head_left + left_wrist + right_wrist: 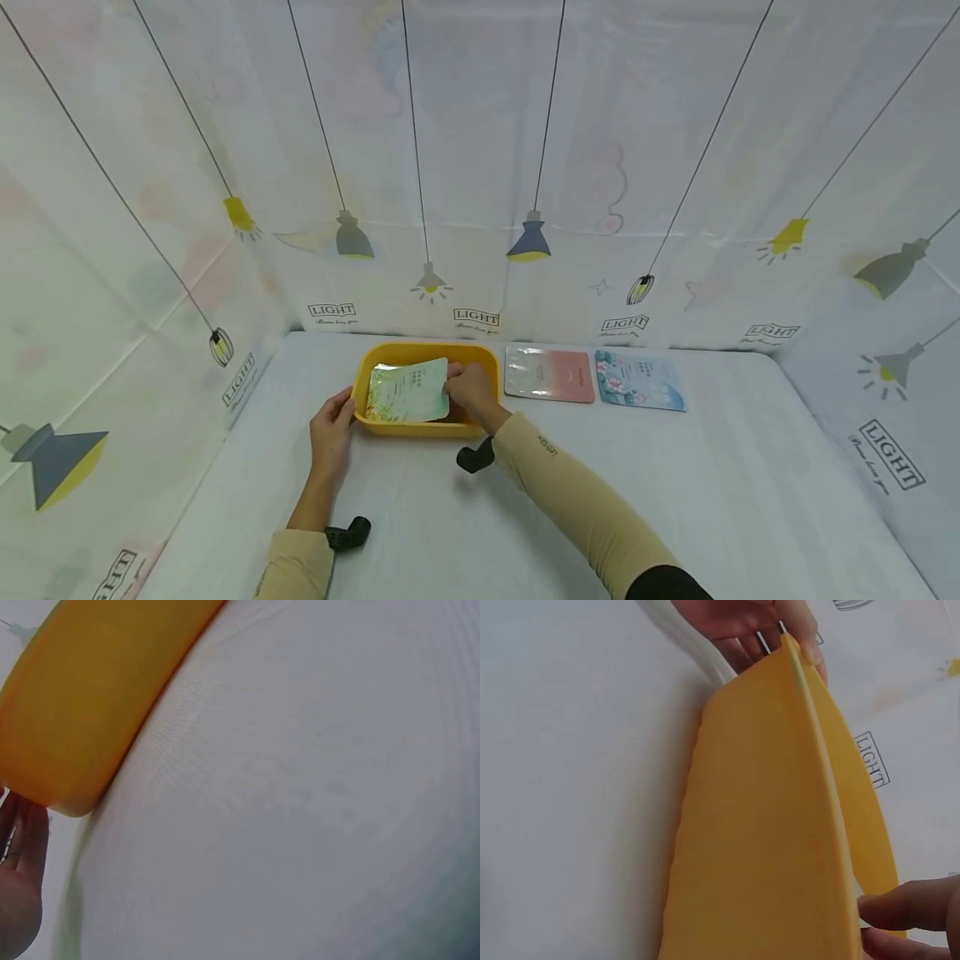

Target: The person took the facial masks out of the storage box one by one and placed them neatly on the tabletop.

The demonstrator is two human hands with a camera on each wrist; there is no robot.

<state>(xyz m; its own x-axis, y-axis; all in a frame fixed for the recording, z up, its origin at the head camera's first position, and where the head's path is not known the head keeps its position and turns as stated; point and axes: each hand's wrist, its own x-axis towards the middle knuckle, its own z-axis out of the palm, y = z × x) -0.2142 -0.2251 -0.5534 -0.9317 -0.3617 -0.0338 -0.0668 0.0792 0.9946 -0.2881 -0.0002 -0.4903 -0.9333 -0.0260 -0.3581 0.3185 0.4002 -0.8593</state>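
Head view: I see the green packet (408,392) inside the yellow tray (420,430).
Right hand (471,390): fingers pinch the packet's edge toward the tray's right; I'd guide it lightly, avoiding creases.
Left hand (330,427): fingers grip the tray's left end; I'd brace gently.

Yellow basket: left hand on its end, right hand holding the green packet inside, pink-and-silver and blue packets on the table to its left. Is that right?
Not quite: the pink-and-silver packet and blue packet lie to the right of the yellow basket, as the head view shows. The left hand and the right hand with the green packet are as you said.
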